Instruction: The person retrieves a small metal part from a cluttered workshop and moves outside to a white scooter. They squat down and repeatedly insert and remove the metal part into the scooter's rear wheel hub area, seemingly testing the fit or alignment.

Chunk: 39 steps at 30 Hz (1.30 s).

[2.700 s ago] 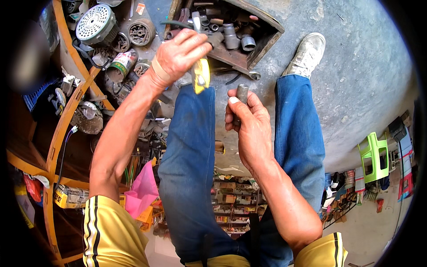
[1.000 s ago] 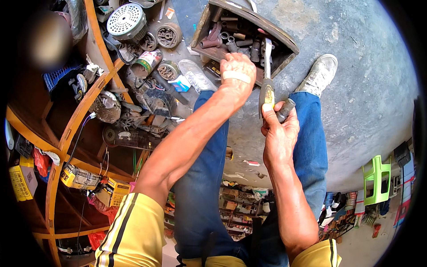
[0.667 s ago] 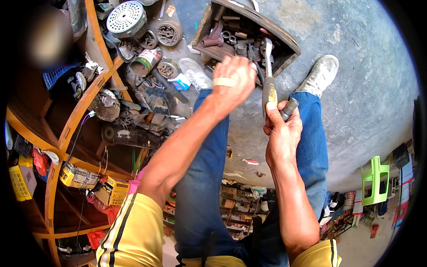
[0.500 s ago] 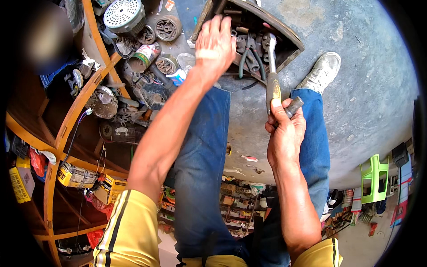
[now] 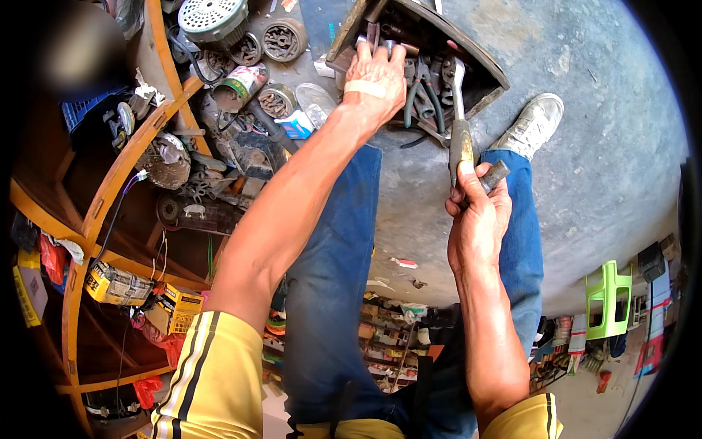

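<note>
1. Since half a second ago, we see that the left hand (image 5: pixel 374 84) has shifted slightly to the right and bent its fingers down into the wooden box (image 5: pixel 479 57); then they were stretched out over its left part.
2. We cannot tell whether the left hand grips anything: its fingertips are partly hidden among the metal pieces in the box.
3. We find the right hand (image 5: pixel 479 216) closed around a grey socket (image 5: pixel 495 174), whose free end sticks out toward the upper right.
4. The same hand has its thumb at the lower end of the ratchet (image 5: pixel 462 146), which slants up and away, its shiny head over the right part of the box.
5. Between the left hand and the ratchet, we see pliers (image 5: pixel 421 91) with dark green handles spread apart, lying across the near side of the box.
6. To the left of the box, we make out an open tin (image 5: pixel 285 40) of small metal parts and a pale perforated cover (image 5: pixel 212 18); a white shoe (image 5: pixel 537 124) stands to the right.
</note>
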Tool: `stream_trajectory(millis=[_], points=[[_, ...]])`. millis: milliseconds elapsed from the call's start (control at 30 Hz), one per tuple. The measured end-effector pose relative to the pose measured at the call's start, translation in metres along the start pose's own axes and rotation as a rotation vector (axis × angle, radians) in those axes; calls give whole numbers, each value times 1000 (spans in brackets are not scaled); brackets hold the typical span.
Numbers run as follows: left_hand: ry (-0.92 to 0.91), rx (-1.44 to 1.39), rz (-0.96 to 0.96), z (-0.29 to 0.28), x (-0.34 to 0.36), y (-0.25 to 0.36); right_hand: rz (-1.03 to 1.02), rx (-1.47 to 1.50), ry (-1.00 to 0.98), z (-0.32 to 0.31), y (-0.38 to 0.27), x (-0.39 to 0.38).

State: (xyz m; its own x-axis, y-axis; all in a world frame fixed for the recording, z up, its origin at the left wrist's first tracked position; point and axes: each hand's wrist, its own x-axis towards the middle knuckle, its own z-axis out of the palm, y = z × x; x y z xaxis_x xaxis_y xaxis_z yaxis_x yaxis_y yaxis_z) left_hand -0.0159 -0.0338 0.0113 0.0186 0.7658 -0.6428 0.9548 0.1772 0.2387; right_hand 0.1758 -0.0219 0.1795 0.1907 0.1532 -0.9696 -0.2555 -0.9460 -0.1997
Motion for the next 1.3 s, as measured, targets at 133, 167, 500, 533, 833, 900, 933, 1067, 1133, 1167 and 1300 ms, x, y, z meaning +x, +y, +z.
stream_trajectory(millis=[133,167,500,533,833,900,933,1067,1133,1167,1300], points=[[115,30,119,11,-23,-9,9,-25,9,0,1,-1],[154,40,172,15,-27,-12,4,-26,0,0,1,-1],[73,81,-159,-6,1,-17,-166,-440,-45,-5,6,-5],[68,77,-146,-6,1,-24,-223,-548,-52,-4,7,-6],[517,-364,-165,-21,-49,12,-515,-700,-201,-8,4,9],[425,-522,-234,-35,-88,22,-594,-906,-162,-8,1,10],[458,-558,-251,-37,-103,23,-661,-1005,-140,-7,1,18],[336,-724,-291,-42,-153,14,-630,-1083,-203,-14,-2,74],[316,-777,-314,-33,-178,8,-736,-1246,-158,-9,0,75],[317,-786,-342,-31,-190,4,-666,-1142,-176,-14,4,89],[313,-886,-491,-30,-231,-19,-747,-1107,-199,25,4,60]])
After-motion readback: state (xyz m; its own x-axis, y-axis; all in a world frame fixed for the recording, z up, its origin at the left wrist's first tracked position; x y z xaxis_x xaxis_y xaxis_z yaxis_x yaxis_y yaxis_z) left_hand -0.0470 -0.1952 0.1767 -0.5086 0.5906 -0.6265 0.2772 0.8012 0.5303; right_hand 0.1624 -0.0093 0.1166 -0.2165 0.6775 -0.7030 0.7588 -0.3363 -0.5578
